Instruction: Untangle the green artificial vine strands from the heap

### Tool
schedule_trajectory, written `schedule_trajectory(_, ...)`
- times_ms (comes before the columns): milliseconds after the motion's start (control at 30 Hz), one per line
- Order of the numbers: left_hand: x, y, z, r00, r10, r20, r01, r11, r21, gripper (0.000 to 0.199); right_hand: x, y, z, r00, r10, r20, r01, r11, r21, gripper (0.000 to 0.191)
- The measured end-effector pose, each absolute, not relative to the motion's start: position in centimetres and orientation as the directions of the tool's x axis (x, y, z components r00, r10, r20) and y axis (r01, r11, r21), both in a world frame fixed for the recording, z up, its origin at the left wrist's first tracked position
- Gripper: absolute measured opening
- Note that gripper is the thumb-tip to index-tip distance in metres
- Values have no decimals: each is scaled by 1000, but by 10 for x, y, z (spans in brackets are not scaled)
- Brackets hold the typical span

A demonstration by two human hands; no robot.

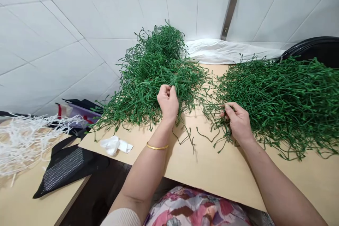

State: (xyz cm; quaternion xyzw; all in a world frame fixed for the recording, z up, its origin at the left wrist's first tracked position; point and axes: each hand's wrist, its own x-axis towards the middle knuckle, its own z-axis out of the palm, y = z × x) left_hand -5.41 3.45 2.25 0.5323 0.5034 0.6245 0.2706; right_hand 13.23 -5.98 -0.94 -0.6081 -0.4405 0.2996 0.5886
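Observation:
Two large heaps of thin green strands with small knobbed ends lie on a pale wooden table [203, 169]. My left hand [168, 101] is closed on green strands at the front of the left heap [148, 77]. At the left edge of the right heap [286, 102], my right hand [237, 118] pinches green strands between thumb and fingers. Loose strands [191, 137] lie on the board between my forearms, and thin strands stretch between the two heaps.
White strands [29, 141] and a black mesh piece [66, 166] lie on a lower surface at left. Crumpled white tissue [115, 145] sits near the table's left edge. White cloth [219, 50] and a black rounded object [315, 50] are along the tiled wall.

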Motion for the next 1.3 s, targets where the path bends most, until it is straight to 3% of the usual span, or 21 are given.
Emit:
schedule_trajectory(133, -63, 42, 24, -334, 812, 478, 313, -383, 869, 22, 134, -54, -11, 538, 828, 155, 41, 158, -987, 25)
schedule_trajectory(267, -70, 42, 27, -222, 852, 474, 521, -308, 796, 26, 131, -56, -7, 454, 880, 136, 50, 128, -991, 28)
schedule_trajectory(433, -79, 32, 42, 24, 933, 359, 862, -201, 465, 13, 128, -62, -2, 386, 899, 207, 171, 151, -974, 30)
schedule_trajectory(567, -76, 17, 52, 143, 881, 450, 920, -286, 267, 13, 128, -61, -1, 378, 899, 222, 130, 186, -974, 31)
schedule_trajectory(700, -66, 2, 57, 211, 859, 467, 925, -330, 189, 18, 128, -60, -2, 352, 908, 226, 50, 224, -973, 31)
schedule_trajectory(833, -52, -13, 58, 233, 819, 524, 831, -448, 329, 26, 126, -62, -1, 295, 919, 262, 37, 263, -964, 31)
schedule_trajectory(900, -40, -20, 55, 304, 771, 559, 681, -587, 438, 27, 125, -64, 0, 258, 924, 282, 32, 284, -958, 31)
schedule_trajectory(1000, -18, -25, 43, 485, 729, 483, 415, -678, 606, 24, 124, -66, 2, 224, 928, 299, 43, 297, -954, 33)
schedule_trajectory(1133, -2, -14, 23, 618, 733, 284, 169, -477, 863, 19, 124, -66, 2, 227, 943, 244, 9, 248, -969, 34)
schedule_trajectory(1300, -6, 2, 19, 641, 743, 194, 76, -313, 947, 13, 125, -63, 1, 187, 966, 178, -91, 197, -976, 38)
